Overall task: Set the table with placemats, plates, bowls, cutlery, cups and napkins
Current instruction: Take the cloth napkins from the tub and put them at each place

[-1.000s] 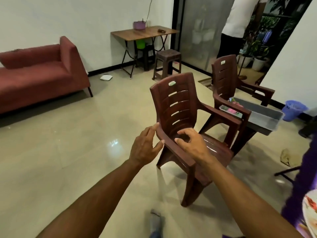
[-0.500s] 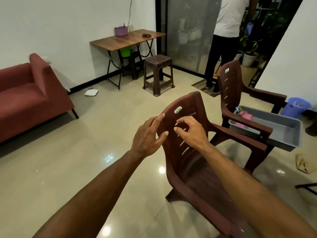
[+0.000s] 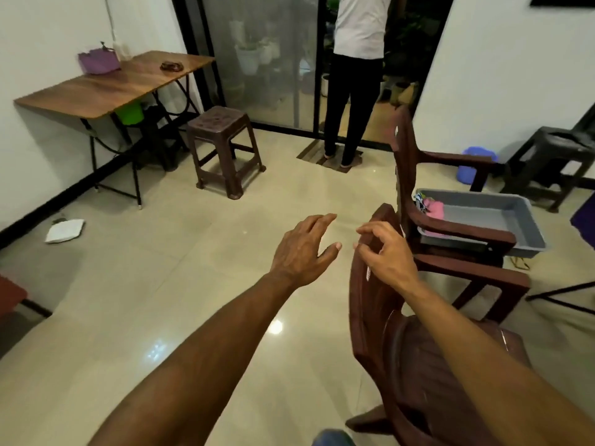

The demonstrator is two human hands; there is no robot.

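My left hand (image 3: 302,249) hovers over the bare floor with fingers spread and holds nothing. My right hand (image 3: 383,252) is at the top edge of the near brown plastic chair's (image 3: 418,365) backrest, fingers loosely curled; no firm grip shows. Beyond it a second brown chair (image 3: 405,162) carries a grey plastic tub (image 3: 502,217) across its arms, with pink cloth (image 3: 434,209) in its left corner. A wooden folding table (image 3: 106,85) stands at the back left against the wall with a purple basket (image 3: 98,61) on it.
A brown stool (image 3: 225,123) stands beside the table, with a green bucket (image 3: 130,112) underneath. A person (image 3: 354,75) stands at the glass door. A blue bin (image 3: 473,165) and a black stool (image 3: 553,146) are at the right wall. A white item (image 3: 64,231) lies on the floor.
My view has swung right and come nearer. The near chair now sits at the lower right and the sofa has left the frame. Both hands keep their raised pose.
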